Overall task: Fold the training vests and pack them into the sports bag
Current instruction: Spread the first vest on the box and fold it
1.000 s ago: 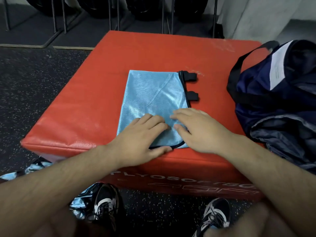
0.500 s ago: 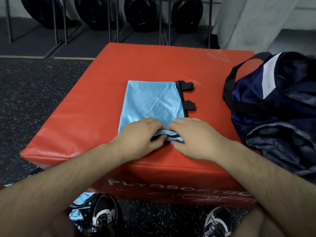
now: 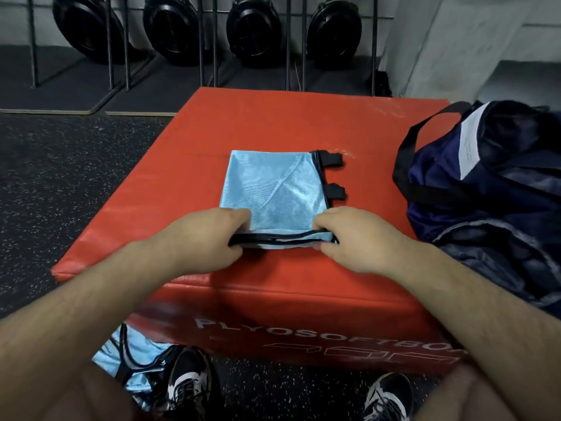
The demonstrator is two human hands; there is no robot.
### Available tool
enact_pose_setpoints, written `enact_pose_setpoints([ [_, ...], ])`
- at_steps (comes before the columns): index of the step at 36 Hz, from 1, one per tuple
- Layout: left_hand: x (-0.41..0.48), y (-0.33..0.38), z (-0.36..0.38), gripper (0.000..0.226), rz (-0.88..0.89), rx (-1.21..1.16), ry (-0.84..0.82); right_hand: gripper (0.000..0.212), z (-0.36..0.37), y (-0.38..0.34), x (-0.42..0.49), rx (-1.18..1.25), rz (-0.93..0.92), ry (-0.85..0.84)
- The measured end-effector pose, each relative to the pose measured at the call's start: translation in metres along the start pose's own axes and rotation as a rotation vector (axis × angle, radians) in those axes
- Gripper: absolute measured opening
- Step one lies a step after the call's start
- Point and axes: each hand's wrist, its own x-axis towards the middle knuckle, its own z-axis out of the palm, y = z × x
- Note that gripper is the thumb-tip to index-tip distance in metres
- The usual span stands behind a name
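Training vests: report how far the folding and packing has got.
Done: the light blue vest on the red box is folded into a flat rectangle. In hand: the left hand and right hand pinch its near edge, raised slightly, likely for another fold. Left: this vest is not in the sports bag beside it, and a crumpled vest lies on the floor by the shoe.

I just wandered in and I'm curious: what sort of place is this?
Most likely a gym: a red soft plyo box, black round weights racked by the wall, and speckled rubber flooring.
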Motion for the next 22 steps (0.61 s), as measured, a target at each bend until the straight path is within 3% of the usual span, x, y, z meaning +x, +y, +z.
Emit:
enact_pose_setpoints([
  [4, -0.013, -0.003, -0.011, 0.008, -0.011, -0.074, -0.080, 0.029, -0.013, -0.003, -0.012, 0.060, -0.027, -0.113],
  [8, -0.029, -0.002, -0.025, 0.011, 0.001, -0.282, -0.352, 0.032, -0.028, -0.009, -0.027, 0.188, -0.022, -0.343],
  [10, -0.033, -0.006, -0.030, 0.012, 0.006, -0.373, -0.413, 0.031, -0.033, -0.010, -0.031, 0.252, -0.038, -0.365],
  [13, -0.029, -0.015, -0.034, 0.013, -0.007, -0.415, -0.362, 0.037, -0.036, -0.008, -0.027, 0.321, -0.022, -0.283],
  [17, -0.012, -0.029, -0.037, 0.029, -0.095, -0.376, -0.208, 0.026, -0.033, -0.003, -0.009, 0.400, 0.049, -0.031],
  [22, 0.016, -0.040, -0.038, 0.026, -0.167, -0.336, 0.018, 0.031, -0.025, 0.001, 0.022, 0.558, 0.165, 0.240],
])
